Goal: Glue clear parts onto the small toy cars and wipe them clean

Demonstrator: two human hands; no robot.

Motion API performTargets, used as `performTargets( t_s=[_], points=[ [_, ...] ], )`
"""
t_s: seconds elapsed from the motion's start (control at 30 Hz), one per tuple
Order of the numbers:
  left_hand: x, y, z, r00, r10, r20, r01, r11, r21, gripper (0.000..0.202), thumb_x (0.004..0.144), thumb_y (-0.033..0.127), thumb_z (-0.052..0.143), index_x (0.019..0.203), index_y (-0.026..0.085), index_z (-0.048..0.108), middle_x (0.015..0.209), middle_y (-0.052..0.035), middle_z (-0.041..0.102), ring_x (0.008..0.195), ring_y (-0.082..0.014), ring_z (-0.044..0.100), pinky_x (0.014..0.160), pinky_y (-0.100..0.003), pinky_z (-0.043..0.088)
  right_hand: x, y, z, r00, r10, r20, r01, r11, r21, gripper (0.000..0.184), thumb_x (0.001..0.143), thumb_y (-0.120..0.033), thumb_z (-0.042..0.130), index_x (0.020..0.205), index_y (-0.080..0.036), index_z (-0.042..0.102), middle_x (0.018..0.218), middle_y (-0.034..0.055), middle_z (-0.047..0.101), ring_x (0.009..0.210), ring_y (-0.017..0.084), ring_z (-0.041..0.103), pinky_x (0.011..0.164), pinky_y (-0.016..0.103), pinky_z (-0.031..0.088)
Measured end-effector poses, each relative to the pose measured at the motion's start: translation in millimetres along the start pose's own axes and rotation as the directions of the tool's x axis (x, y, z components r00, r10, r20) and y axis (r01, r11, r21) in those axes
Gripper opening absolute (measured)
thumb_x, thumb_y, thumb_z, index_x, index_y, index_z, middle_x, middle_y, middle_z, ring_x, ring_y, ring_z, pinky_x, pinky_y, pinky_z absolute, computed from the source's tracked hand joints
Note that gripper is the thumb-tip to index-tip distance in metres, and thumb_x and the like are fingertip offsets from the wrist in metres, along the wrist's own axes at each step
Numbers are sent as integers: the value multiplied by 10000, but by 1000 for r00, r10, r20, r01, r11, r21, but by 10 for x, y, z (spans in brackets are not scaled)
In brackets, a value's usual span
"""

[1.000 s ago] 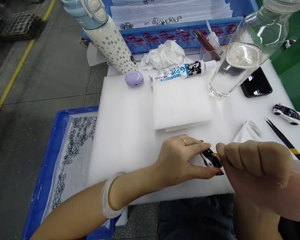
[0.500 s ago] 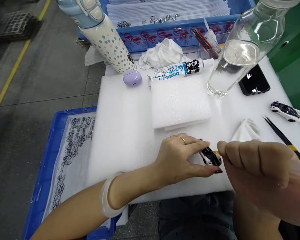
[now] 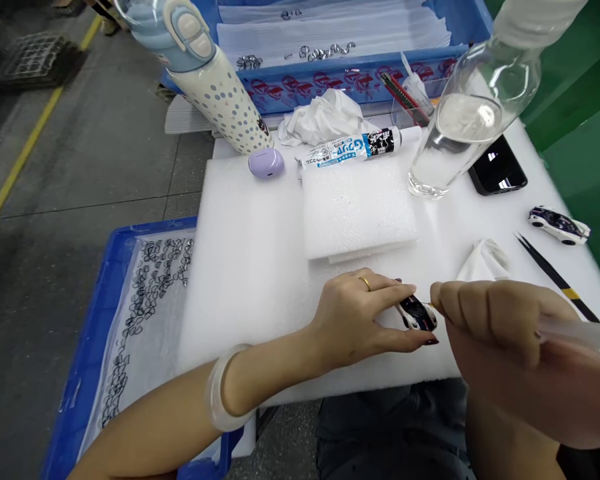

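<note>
Head view: left hand (image 3: 360, 320) pinning a toy car (image 3: 418, 313) on white foam worktop (image 3: 250, 267), fingers narrow around its body at about 5 o'clock of frame centre. Right hand (image 3: 500, 327) closed on a thin translucent applicator (image 3: 580, 331), tip touching the car's front. Could slip: light car, soft foam, a stray dab smearing the paint or gluing fingertips. Small, glossy, dark with white and red trim. Second toy car (image 3: 559, 225) well apart at 3 o'clock, near black tweezers (image 3: 555, 277).
</note>
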State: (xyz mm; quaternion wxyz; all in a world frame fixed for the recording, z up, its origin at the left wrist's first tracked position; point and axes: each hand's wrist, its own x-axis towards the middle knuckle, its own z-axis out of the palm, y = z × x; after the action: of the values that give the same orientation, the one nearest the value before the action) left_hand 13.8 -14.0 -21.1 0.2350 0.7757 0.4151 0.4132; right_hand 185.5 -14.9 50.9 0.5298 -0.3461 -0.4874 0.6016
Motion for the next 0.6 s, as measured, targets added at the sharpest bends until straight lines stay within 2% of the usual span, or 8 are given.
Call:
performTargets(
  t_s=[0.1, 0.17, 0.2, 0.3, 0.4, 0.5, 0.53, 0.6],
  points=[
    [-12, 23, 0, 999, 21, 50, -24, 998, 60, 505, 751, 574, 764, 1015, 146, 727, 920, -75, 777, 819, -233, 727, 697, -362, 599, 284, -134, 140, 997, -77, 27, 78, 996, -44, 563, 957, -513, 506, 519, -199, 345, 490, -20, 318, 487, 127, 322, 555, 320, 332],
    [-25, 52, -5, 992, 58, 112, -74, 987, 140, 536, 724, 587, 774, 1020, 144, 713, 964, -87, 763, 811, -250, 706, 694, -393, 595, 588, -79, 281, 991, -116, 67, 118, 993, -23, 548, 914, -621, 490, 544, -223, 415, 580, -9, 419, 567, 143, 416, 610, 327, 393],
    [-32, 68, -10, 986, 76, 146, -103, 977, 184, 542, 707, 574, 790, 1024, 142, 704, 994, -95, 755, 809, -261, 695, 690, -408, 592, 738, -15, 345, 989, -142, 51, 143, 989, -31, 566, 920, -677, 380, 578, -231, 448, 630, 1, 444, 618, 157, 454, 673, 348, 424],
    [-52, 103, -32, 968, 78, 237, -145, 949, 280, 546, 660, 463, 854, 1066, 145, 674, 1086, -113, 732, 846, -289, 673, 693, -427, 585, 1007, 170, 370, 969, -79, 232, 110, 986, -122, 560, 857, -736, 427, 743, -217, 603, 794, 36, 620, 807, 213, 601, 822, 404, 468],
    [-57, 103, -57, 952, 42, 302, -139, 942, 305, 562, 657, 369, 873, 1128, 168, 641, 1170, -118, 700, 937, -305, 658, 743, -433, 582, 930, 129, 8, 942, -150, 301, 213, 958, -189, 578, 856, -742, 470, 1126, -258, 634, 1200, 47, 648, 1148, 253, 585, 1021, 421, 426],
    [-38, 81, -70, 937, 36, 348, -144, 946, 291, 576, 662, 348, 873, 1152, 182, 621, 1187, -121, 675, 974, -305, 641, 776, -437, 572, 818, -116, -640, 968, -220, 124, 252, 874, -416, 473, 895, -667, 478, 997, -255, 687, 1005, 44, 705, 978, 238, 649, 905, 381, 497],
    [-27, 72, -71, 933, 35, 359, -146, 946, 288, 574, 664, 348, 872, 1154, 189, 619, 1179, -118, 669, 970, -300, 636, 773, -432, 568, 834, -193, -866, 981, -194, 28, 174, 791, -587, 410, 915, -590, 491, 915, -236, 699, 932, 53, 709, 913, 232, 655, 856, 366, 507],
    [-4, 53, -73, 928, 39, 370, -153, 946, 284, 578, 663, 346, 875, 1159, 200, 615, 1157, -110, 656, 948, -285, 625, 762, -422, 563, 953, -276, -1263, 983, -140, -115, -35, 474, -880, 348, 925, -447, 473, 893, -208, 724, 860, 72, 709, 813, 230, 647, 768, 361, 508]
  ],
)
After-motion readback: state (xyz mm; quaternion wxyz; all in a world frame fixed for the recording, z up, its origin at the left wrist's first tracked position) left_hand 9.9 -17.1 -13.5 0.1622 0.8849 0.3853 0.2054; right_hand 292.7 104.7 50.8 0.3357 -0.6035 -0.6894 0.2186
